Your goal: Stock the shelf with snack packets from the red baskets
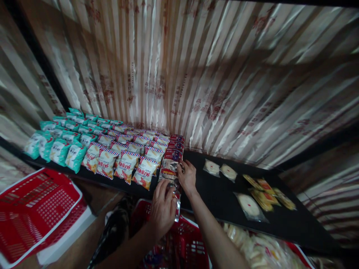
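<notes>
A row of dark red snack packets stands on the black shelf, at the right end of rows of white-orange and teal packets. My right hand rests on the front red packet, fingers curled against it. My left hand is closed on another clear-edged snack packet just below the shelf's front edge, over a red basket.
White-orange shrimp cracker packets and teal packets fill the shelf's left part. Round white cakes and yellow packets lie on the right. An empty red basket sits at the left. Striped curtains hang behind.
</notes>
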`<action>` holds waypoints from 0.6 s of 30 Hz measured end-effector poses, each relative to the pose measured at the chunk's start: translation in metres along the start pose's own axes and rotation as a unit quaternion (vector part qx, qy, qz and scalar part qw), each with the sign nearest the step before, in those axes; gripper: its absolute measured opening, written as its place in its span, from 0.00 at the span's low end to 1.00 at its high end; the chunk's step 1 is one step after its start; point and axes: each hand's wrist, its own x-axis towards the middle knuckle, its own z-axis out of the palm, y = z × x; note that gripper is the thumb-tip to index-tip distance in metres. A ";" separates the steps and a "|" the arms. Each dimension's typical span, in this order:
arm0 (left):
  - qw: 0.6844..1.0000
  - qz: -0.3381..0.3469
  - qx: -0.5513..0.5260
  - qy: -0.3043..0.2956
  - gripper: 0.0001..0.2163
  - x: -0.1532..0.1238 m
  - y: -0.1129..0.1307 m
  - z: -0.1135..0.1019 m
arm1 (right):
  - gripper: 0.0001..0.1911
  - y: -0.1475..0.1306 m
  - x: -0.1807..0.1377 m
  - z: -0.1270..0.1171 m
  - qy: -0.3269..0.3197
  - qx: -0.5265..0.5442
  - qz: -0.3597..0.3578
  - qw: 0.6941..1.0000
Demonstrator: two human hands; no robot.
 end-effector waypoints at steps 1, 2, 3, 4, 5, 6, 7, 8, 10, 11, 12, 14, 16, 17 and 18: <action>1.000 0.000 -0.008 0.013 0.16 -0.006 -0.003 -0.003 | 0.22 0.000 -0.004 -0.005 0.012 0.017 0.002 1.000; 1.000 -0.001 -0.017 0.025 0.16 -0.013 -0.007 -0.006 | 0.23 0.000 -0.009 -0.010 0.025 0.037 0.006 0.999; 0.999 -0.006 -0.026 0.034 0.16 -0.021 -0.011 -0.009 | 0.23 0.000 -0.016 -0.017 0.039 0.059 0.012 0.997; 0.998 -0.015 -0.034 0.042 0.16 -0.029 -0.015 -0.012 | 0.24 0.000 -0.024 -0.024 0.052 0.082 0.022 0.995; 0.998 -0.031 -0.038 0.046 0.16 -0.039 -0.020 -0.014 | 0.24 0.001 -0.034 -0.032 0.065 0.105 0.037 0.992; 0.997 -0.053 -0.037 0.049 0.15 -0.048 -0.024 -0.015 | 0.24 0.001 -0.045 -0.039 0.076 0.127 0.057 0.987; 0.996 -0.073 -0.034 0.047 0.15 -0.057 -0.028 -0.016 | 0.25 0.002 -0.057 -0.046 0.085 0.148 0.083 0.982; 0.993 -0.099 -0.031 0.047 0.15 -0.066 -0.031 -0.017 | 0.25 0.002 -0.069 -0.051 0.092 0.168 0.114 0.975; 0.989 -0.138 -0.040 0.033 0.16 -0.077 -0.035 -0.017 | 0.26 0.004 -0.095 -0.059 0.091 0.200 0.162 0.962; 0.986 -0.156 -0.049 0.024 0.16 -0.079 -0.036 -0.017 | 0.27 0.005 -0.107 -0.061 0.086 0.214 0.183 0.956; 0.983 -0.172 -0.061 0.013 0.17 -0.079 -0.037 -0.016 | 0.28 0.006 -0.119 -0.061 0.075 0.227 0.199 0.950; 0.976 -0.199 -0.086 -0.002 0.18 -0.073 -0.036 -0.014 | 0.29 0.008 -0.138 -0.060 0.057 0.238 0.237 0.940; 0.970 -0.213 -0.114 -0.009 0.19 -0.064 -0.036 -0.010 | 0.31 0.011 -0.151 -0.057 0.046 0.238 0.266 0.933; 0.966 -0.225 -0.128 -0.010 0.20 -0.059 -0.036 -0.008 | 0.31 0.012 -0.155 -0.056 0.044 0.236 0.274 0.931; 0.959 -0.245 -0.140 -0.010 0.22 -0.055 -0.036 -0.005 | 0.31 0.012 -0.157 -0.056 0.045 0.234 0.276 0.931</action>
